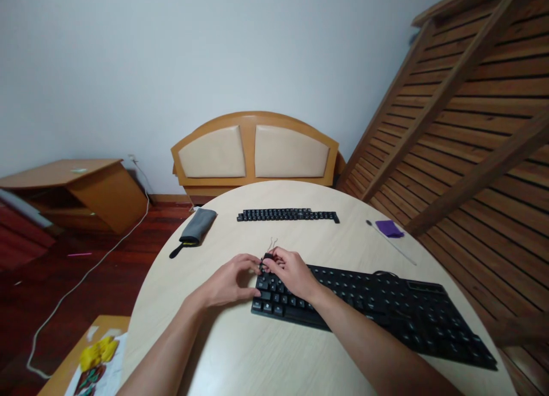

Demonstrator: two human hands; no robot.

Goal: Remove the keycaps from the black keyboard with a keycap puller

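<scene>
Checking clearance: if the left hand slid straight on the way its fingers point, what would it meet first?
The left hand would probably meet the right hand at once; their fingertips almost touch above the keyboard corner.

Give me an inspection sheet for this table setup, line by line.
Surface: round pale table.
Job's things: black keyboard; wire tool at its far left corner.
Clutter: row of black keys, grey pouch, purple cloth, thin stick.
Hands: right hand pinches the wire tool; left hand has fingertips beside it, grip unclear.
Cables: white cable on the floor, left.
Surroundings: headboard against the wall, slatted frame leaning at right, wooden cabinet at left.
</scene>
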